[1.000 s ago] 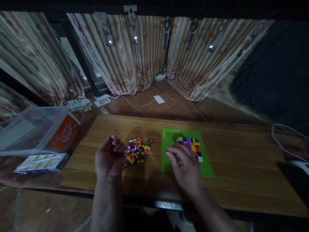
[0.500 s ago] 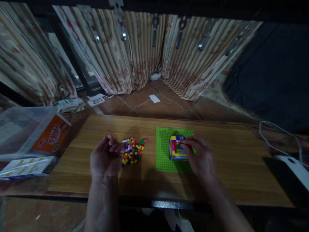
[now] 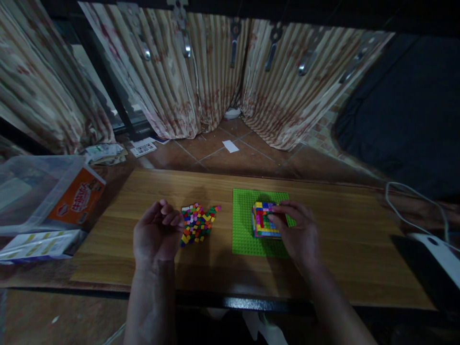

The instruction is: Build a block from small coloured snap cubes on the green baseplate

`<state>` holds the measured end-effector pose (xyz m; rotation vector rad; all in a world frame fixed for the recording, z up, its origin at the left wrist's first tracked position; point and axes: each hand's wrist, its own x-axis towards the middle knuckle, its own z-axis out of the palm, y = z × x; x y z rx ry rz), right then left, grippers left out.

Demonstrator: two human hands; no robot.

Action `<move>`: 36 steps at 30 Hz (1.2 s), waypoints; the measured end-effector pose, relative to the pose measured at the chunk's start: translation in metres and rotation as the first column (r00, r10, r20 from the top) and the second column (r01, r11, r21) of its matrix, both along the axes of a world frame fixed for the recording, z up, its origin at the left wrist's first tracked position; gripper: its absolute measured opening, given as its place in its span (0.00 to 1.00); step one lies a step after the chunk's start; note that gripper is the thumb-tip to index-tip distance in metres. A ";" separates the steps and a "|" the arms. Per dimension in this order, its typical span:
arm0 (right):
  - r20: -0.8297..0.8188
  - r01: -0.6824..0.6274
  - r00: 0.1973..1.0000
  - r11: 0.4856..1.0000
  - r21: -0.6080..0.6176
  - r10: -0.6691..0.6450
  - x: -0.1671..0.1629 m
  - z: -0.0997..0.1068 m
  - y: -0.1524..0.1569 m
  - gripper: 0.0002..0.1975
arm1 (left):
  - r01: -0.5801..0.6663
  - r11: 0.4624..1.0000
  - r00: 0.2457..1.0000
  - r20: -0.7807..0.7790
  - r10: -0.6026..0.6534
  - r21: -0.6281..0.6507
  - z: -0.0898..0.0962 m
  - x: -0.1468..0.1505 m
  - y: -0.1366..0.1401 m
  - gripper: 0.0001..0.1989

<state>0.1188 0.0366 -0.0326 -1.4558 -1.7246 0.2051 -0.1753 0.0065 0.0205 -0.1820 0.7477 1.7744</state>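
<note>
My right hand (image 3: 300,232) is at the right side of a low block built of coloured toy bricks (image 3: 261,228). Its thumb and fingers are closed in a pinch at the top of this block, on a small toy brick mostly hidden by the fingertips. Under the block lies a green studded baseplate (image 3: 242,239). My left hand (image 3: 158,232) is held palm up over the table, fingers curled in; anything inside them is hidden. Just right of it is a loose pile of small coloured bricks (image 3: 197,224), partly covered by the hand.
The wooden table (image 3: 352,239) has a dark front edge. At the left stand a clear plastic bin (image 3: 36,187) with an orange label and a flat box (image 3: 39,245). A white and black device (image 3: 436,254) with a cable lies at the right end. Curtains (image 3: 212,72) hang behind.
The view has shifted very slightly. My right hand stays at the brick block with its fingers barely moved, and my left hand keeps its curled pose.
</note>
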 end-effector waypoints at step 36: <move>-0.464 -0.012 0.867 0.922 -0.387 -0.183 -0.010 -0.012 0.008 0.25 | 0.017 1.000 1.000 -0.027 -0.017 -0.013 0.001 0.003 0.001 0.15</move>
